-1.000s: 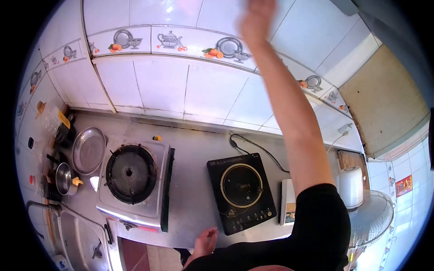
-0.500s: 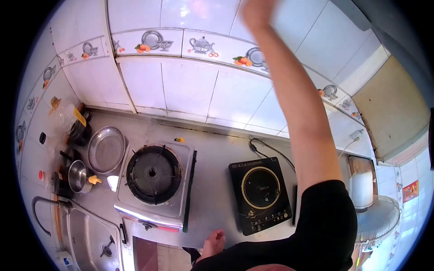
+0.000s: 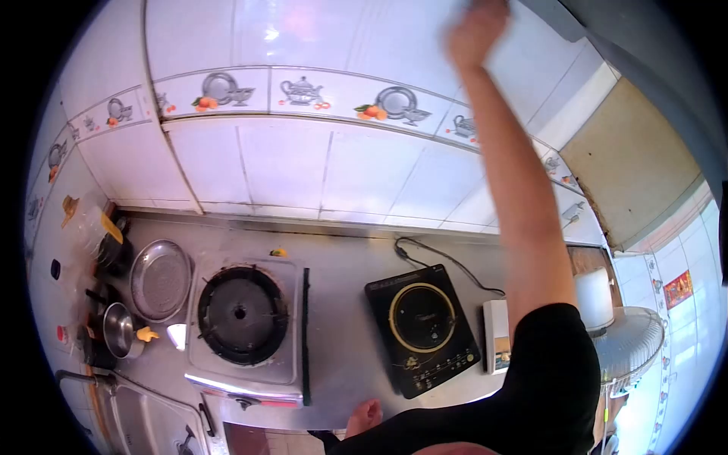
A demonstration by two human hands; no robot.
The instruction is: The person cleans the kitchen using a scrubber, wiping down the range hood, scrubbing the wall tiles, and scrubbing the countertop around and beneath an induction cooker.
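Note:
My right arm stretches up across the wall tiles. My right hand (image 3: 479,34) is high up at the top edge of the view, smeared by motion and partly against something dark, so its fingers cannot be made out. My left hand (image 3: 365,415) hangs low at the counter's front edge, fingers curled in, with nothing visible in them. Nearest to it are the black induction cooker (image 3: 422,331), with its cord behind, and the gas stove (image 3: 243,315) to its left.
On the left stand a round metal pan (image 3: 161,280), a small saucepan (image 3: 121,331) and a sink (image 3: 152,417). A white box (image 3: 497,334) lies right of the cooker. Farther right are a white cylinder (image 3: 593,299) and a fan (image 3: 629,345). Tiled wall (image 3: 288,167) runs behind the counter.
The view has shifted, so wall and counter sit lower and further left. My right hand now appears slightly lower and to the right. More of the white box beside the cooker shows.

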